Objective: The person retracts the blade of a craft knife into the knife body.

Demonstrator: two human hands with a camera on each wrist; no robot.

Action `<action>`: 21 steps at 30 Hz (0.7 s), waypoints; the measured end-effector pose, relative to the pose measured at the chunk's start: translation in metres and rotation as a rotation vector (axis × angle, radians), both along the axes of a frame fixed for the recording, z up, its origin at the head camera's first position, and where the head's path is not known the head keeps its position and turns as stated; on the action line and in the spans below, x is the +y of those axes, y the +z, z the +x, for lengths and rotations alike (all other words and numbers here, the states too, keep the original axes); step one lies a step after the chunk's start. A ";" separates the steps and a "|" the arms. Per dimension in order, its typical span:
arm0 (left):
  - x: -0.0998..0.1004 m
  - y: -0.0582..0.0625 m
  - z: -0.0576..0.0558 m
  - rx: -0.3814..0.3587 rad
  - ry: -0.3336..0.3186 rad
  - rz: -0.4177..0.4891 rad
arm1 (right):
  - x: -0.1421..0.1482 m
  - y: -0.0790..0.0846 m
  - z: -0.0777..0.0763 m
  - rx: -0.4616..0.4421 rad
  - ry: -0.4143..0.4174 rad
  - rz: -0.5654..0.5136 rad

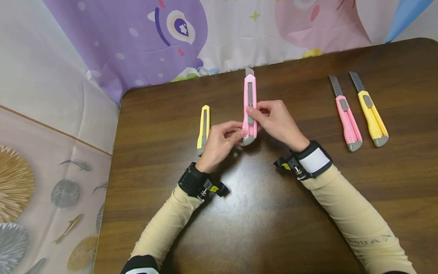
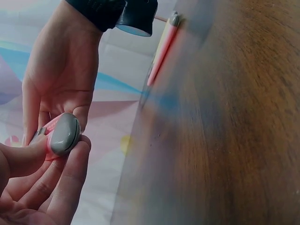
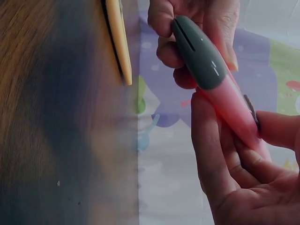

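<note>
Both hands hold a pink utility knife above the table, its blade end pointing away from me. A short stretch of blade sticks out at the top. My left hand pinches the lower body near the grey end cap. Higher up, my right hand grips the knife from the right side, its thumb on the grey slider. Left of the hands lies a yellow utility knife with no blade showing.
On the right of the brown wooden table lie another pink utility knife and another yellow one, both with long blades out. A printed curtain hangs along the table's far edge.
</note>
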State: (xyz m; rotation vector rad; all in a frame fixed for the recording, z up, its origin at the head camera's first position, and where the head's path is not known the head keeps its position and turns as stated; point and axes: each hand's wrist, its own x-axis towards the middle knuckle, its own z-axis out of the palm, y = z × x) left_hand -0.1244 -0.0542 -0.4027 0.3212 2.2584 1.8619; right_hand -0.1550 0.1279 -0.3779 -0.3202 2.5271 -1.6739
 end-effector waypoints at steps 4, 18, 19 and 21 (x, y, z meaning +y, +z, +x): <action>0.001 0.000 0.000 0.002 0.000 -0.003 | 0.000 0.000 0.000 0.016 -0.004 0.029; 0.000 -0.001 0.000 0.028 0.010 -0.012 | -0.002 0.001 0.003 -0.004 0.044 -0.001; -0.001 0.000 0.000 0.030 0.011 -0.014 | -0.002 0.001 0.003 0.000 0.042 -0.004; -0.001 0.000 -0.001 0.031 0.011 -0.018 | -0.003 0.001 0.003 0.004 0.038 -0.005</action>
